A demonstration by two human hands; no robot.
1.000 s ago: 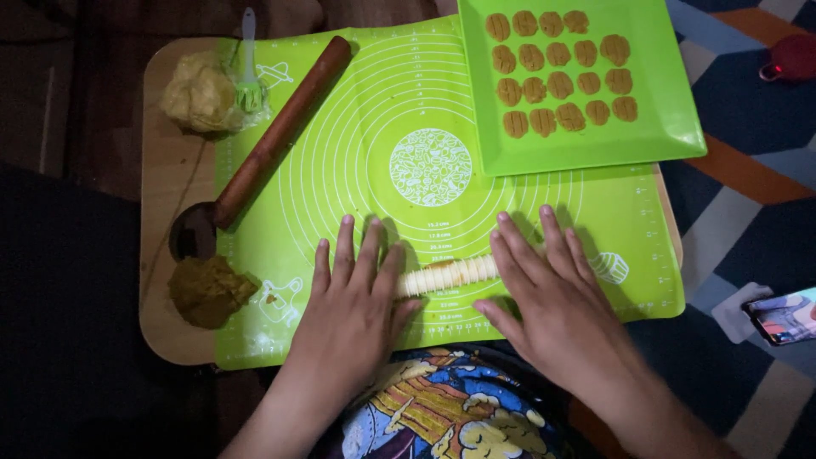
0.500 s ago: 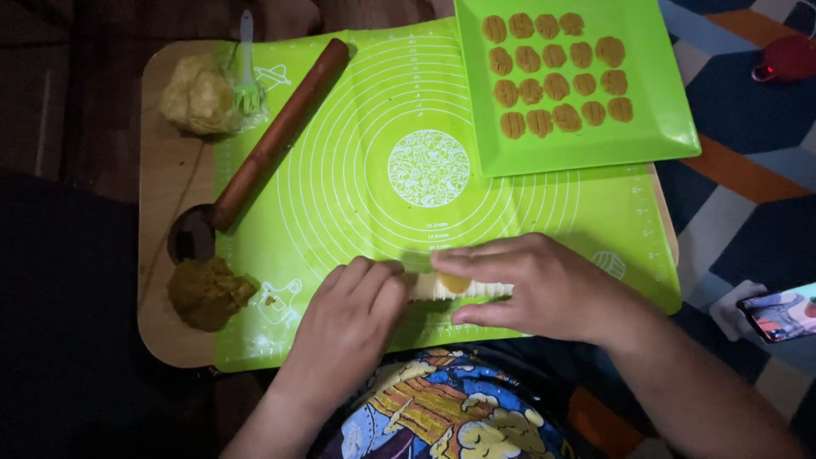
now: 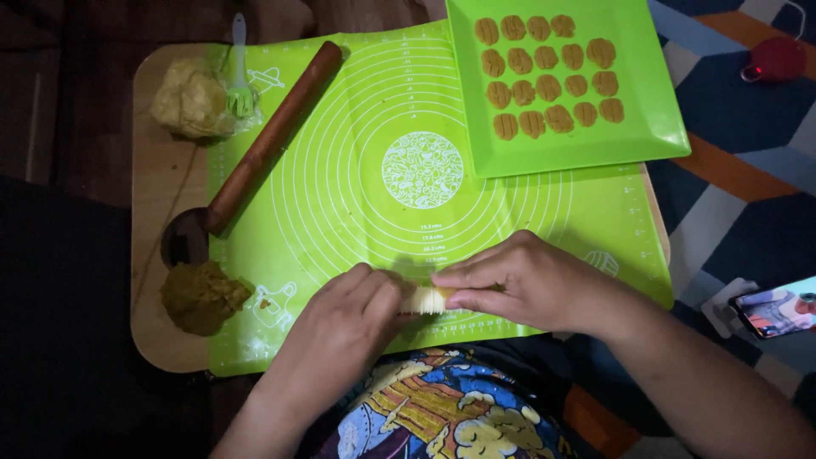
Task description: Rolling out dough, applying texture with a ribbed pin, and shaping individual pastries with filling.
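Note:
A short pale roll of dough [image 3: 424, 300] lies near the front edge of a bright green silicone mat [image 3: 365, 170]. My left hand [image 3: 353, 327] is curled over the roll's left end. My right hand [image 3: 531, 285] pinches its right end between thumb and fingers. Most of the roll is hidden under the two hands.
A green square tray [image 3: 646, 102] with several small brown shaped pieces sits at the back right. A wooden rolling pin [image 3: 272, 136] lies diagonally at the left, by a pale dough lump [image 3: 189, 100], a brush [image 3: 240, 76] and a brownish filling lump [image 3: 201, 296]. A phone [image 3: 778, 308] lies at the right.
Both hands went from flat palms rolling a longer dough rope to fingers closed on it; the hands drew together and less dough shows between them.

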